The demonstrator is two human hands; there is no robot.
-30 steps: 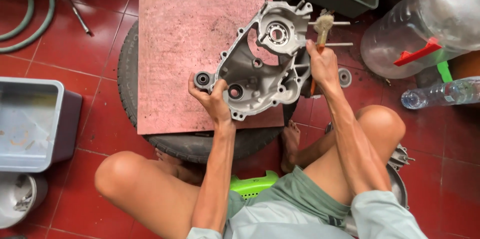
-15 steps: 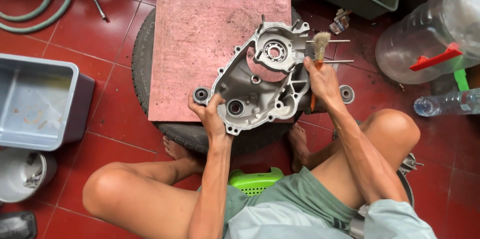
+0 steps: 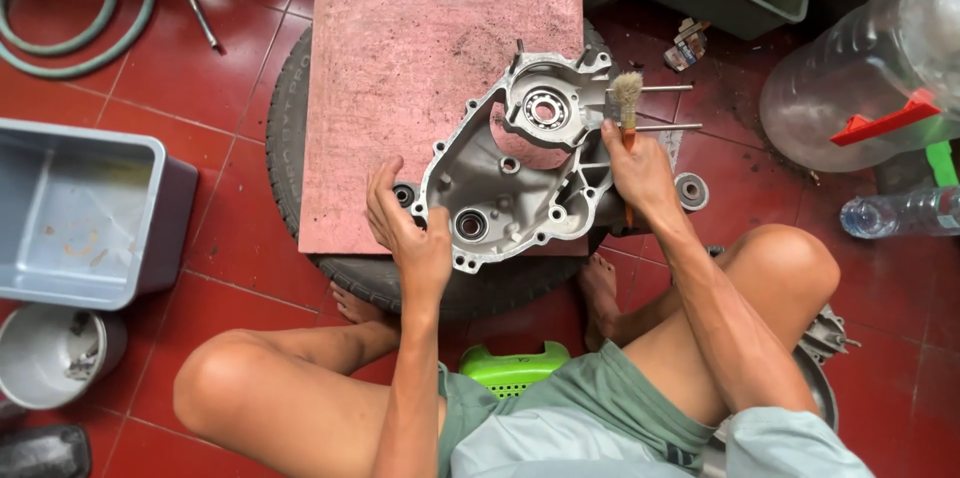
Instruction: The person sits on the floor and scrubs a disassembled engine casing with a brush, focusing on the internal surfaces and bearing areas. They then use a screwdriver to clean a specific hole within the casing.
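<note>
A grey metal engine casing [image 3: 520,168] lies on a pink square board [image 3: 400,88] that rests on a black tyre [image 3: 290,108]. My left hand [image 3: 405,223] grips the casing's near left end, fingers over its edge. My right hand [image 3: 635,168] holds a paintbrush [image 3: 627,98] with pale bristles, pointing away from me at the casing's far right side. Two thin metal studs [image 3: 665,108] stick out to the right beside the brush. I sit with my legs folded around the tyre.
A grey plastic tub [image 3: 80,213] and a small round container [image 3: 50,353] stand at the left. A green hose [image 3: 60,8] coils at the far left. A large clear water jug [image 3: 870,68], a small bottle [image 3: 900,213] and a round bearing [image 3: 692,191] are at the right.
The view has shifted, so the casing sits lower in frame. My left hand slid slightly along the casing's near end. The brush stays at the far right side.
</note>
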